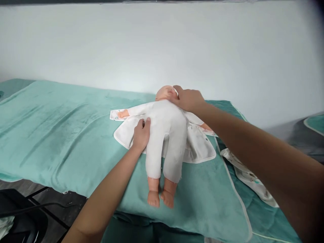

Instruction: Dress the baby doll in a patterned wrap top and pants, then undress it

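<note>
A baby doll (165, 118) with a white cloth body lies on its back, its bare feet toward me. Under it a white baby jacket (202, 150) is spread open, with the doll's arms stretched out along the sleeves. My left hand (141, 134) grips the side of the doll's body near the hip, thumb on top and the other fingers partly hidden. At the far end, my right hand (188, 98) is closed around the side of the doll's head (163, 93) and covers part of it.
A teal blanket (63, 135) covers the bed, which meets a white wall (162, 44). A crumpled white patterned garment (250, 179) lies to the right, partly behind my right forearm. At lower left stands a black chair (22, 216) with a cable across it.
</note>
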`<state>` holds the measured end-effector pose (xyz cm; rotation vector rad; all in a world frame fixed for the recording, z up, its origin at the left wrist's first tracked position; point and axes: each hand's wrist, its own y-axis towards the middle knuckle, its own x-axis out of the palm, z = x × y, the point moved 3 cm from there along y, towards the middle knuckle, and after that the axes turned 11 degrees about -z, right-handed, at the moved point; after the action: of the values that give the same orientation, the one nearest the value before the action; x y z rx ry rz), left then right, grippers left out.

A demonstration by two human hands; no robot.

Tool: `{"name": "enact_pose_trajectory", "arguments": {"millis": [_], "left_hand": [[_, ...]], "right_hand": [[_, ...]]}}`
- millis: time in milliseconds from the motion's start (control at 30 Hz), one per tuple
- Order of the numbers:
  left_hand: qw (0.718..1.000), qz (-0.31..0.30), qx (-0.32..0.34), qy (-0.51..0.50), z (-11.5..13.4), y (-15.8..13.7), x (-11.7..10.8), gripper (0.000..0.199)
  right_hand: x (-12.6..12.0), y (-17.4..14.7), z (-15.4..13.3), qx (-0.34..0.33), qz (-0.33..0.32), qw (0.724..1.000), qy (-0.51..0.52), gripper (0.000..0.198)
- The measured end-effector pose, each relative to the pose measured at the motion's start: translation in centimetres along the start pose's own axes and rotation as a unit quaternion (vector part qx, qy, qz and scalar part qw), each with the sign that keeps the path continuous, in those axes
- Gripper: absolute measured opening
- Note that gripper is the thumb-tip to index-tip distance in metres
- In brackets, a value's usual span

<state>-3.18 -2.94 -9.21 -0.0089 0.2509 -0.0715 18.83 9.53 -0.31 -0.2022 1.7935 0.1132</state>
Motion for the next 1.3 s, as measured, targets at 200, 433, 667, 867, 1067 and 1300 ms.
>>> {"name": "enact_pose_trajectory", "arguments": {"millis": [200, 433, 667, 867, 1067, 1300], "left_hand": [[0.991, 0.051, 0.033, 0.119, 0.6, 1.1, -0.5, 0.046], [0.963, 0.04, 0.047, 0.262, -0.5, 2.6, -0.2, 0.051], [0.915, 0.041, 0.124, 0.381, -0.3, 3.9, -1.6, 0.023], [0.87, 0.153, 0.035, 0.468, -0.9, 4.8, -2.7, 0.025], [0.92, 0.149, 0.015, 0.362, -2.3, 6.3, -4.3, 0.014], [0.961, 0.158, 0.094, 0.208, -3.3, 7.0, -6.1, 0.008]], "right_hand": [[0.8, -0.7, -8.9, -0.184, 0.037, 0.982, -0.036, 0.041], [6.8, 3.1, -15.5, -0.218, -0.138, 0.954, -0.153, 0.046], [5.9, 3.8, -13.9, -0.193, -0.13, 0.971, -0.058, 0.038], [5.0, 2.6, -12.0, -0.208, -0.073, 0.974, 0.041, 0.04], [4.9, 1.2, -12.1, -0.267, -0.093, 0.957, 0.063, 0.034], [4.3, -0.1, -12.6, -0.315, -0.13, 0.938, 0.056, 0.04]]}}
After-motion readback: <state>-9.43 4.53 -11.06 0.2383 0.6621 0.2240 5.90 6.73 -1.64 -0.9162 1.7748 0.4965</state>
